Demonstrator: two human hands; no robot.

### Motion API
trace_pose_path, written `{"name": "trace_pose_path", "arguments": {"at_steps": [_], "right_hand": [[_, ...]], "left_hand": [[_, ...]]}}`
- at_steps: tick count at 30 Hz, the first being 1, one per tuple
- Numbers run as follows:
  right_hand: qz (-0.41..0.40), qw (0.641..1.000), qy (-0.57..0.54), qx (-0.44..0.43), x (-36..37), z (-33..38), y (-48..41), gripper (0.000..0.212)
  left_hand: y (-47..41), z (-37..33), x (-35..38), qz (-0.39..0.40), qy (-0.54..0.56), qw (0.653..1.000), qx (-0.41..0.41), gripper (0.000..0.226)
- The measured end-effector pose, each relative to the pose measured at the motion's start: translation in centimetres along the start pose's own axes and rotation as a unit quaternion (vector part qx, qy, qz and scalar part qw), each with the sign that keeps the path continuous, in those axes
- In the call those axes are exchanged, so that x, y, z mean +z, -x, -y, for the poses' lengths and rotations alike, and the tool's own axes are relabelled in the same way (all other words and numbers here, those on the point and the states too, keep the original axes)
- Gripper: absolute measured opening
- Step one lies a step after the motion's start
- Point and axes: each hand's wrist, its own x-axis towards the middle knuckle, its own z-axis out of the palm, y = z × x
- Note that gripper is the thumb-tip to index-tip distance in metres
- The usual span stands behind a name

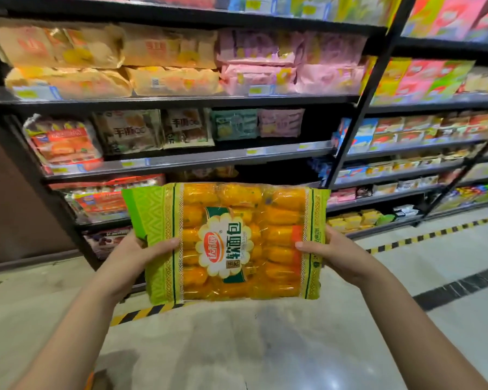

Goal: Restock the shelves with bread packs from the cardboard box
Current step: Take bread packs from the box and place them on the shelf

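I hold a large bread pack [228, 240] in front of me, green at both ends with orange rolls showing through a clear middle. My left hand [137, 256] grips its left edge, thumb across the front. My right hand [331, 253] grips the right edge the same way. The pack hangs in the air before the black shelves [181, 160], level with the lower rows. A dark gap [276, 171] opens on the shelf row just behind the pack's top edge. The cardboard box is out of view.
Orange and pink packs fill the upper shelf [175, 100]; mixed bread packs stand on the row below. A black upright post [358, 114] divides this bay from a snack bay to the right. Pale floor with yellow-black tape [423, 237] runs along the shelf base.
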Motion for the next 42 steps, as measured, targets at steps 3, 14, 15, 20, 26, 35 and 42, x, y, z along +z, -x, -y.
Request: {"name": "trace_pose_path", "arguments": {"at_steps": [3,14,15,20,26,35,42], "right_hand": [[0.001,1.0,-0.001,0.003,-5.0,-1.2,-0.4,0.058],[-0.024,0.998,0.052,0.015,-14.5,-4.7,-9.3,0.076],[-0.024,0.998,0.058,0.018,-14.7,-5.0,-10.7,0.074],[-0.056,0.995,0.069,0.05,-14.9,-7.1,-19.3,0.037],[-0.097,0.99,0.096,0.044,-15.3,-10.7,-28.9,0.04],[-0.118,0.988,0.093,0.04,-16.9,-18.5,-39.7,0.038],[-0.145,0.985,0.088,0.041,-18.6,-27.5,-47.7,0.032]], "left_hand": [[-1.9,0.4,4.5,0.005,-0.005,1.0,-0.014,0.097],[-10.2,2.9,12.1,-0.012,-0.03,0.998,-0.051,0.061],[-11.5,3.4,12.2,-0.017,-0.032,0.998,-0.058,0.051],[-19.1,7.9,11.7,-0.061,-0.034,0.992,-0.107,0.036],[-28.7,12.9,12.1,-0.101,-0.079,0.982,-0.137,0.053],[-38.5,23.5,14.3,-0.157,-0.059,0.964,-0.208,0.033],[-44.0,32.0,16.6,-0.226,-0.056,0.955,-0.184,0.026]]}}
